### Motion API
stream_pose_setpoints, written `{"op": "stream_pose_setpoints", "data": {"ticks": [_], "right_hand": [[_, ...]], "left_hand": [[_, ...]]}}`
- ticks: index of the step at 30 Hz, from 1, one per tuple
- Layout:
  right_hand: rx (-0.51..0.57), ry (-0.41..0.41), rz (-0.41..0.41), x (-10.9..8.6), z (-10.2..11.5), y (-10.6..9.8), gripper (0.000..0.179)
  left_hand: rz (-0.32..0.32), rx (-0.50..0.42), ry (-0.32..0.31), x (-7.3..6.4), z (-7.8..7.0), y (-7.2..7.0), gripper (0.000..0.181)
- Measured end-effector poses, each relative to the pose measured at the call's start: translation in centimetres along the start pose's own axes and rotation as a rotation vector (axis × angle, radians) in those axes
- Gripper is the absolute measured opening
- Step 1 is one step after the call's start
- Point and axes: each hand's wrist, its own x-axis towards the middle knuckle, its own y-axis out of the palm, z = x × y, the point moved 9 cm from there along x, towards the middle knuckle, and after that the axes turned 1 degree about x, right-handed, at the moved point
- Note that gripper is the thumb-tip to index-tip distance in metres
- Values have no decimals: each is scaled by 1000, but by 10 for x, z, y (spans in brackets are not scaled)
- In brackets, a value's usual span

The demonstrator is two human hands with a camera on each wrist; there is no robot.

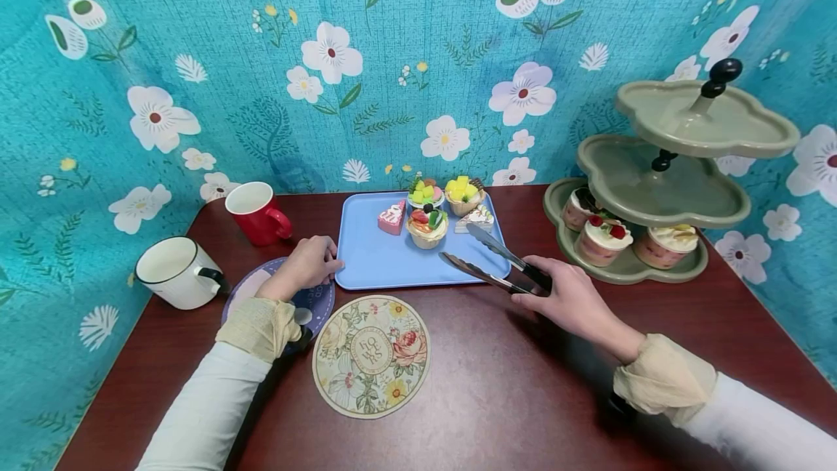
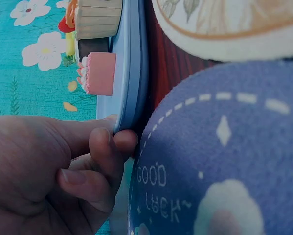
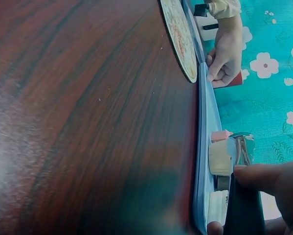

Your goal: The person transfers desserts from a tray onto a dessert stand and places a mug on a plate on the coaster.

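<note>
A blue tray (image 1: 379, 260) carries a pink cake slice (image 1: 392, 217), a white cake slice (image 1: 475, 218), a fruit tart (image 1: 427, 227) and two more fruit-topped treats behind it. At the tray's left edge my left hand (image 1: 304, 264) pinches the rim; the left wrist view shows the thumb on top and a finger (image 2: 125, 140) underneath. My right hand (image 1: 569, 293) holds black-handled metal tongs (image 1: 487, 242), their arms spread apart. The tips hang over the tray's right part, close to the white slice, with nothing between them.
On the right stands a green tiered stand (image 1: 667, 180) with cupcakes (image 1: 603, 240) on its bottom tier. A red mug (image 1: 251, 220) and a white mug (image 1: 173, 278) are at the left. A purple round mat (image 1: 320, 304) lies under my left hand, beside a floral round mat (image 1: 373, 358).
</note>
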Motion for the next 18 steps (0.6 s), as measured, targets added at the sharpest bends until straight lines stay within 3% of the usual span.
{"op": "stream_pose_setpoints", "data": {"ticks": [18], "right_hand": [[-14,9,62,25,9,15,64]], "left_hand": [[22,0,-37,2,2,3,18]]}}
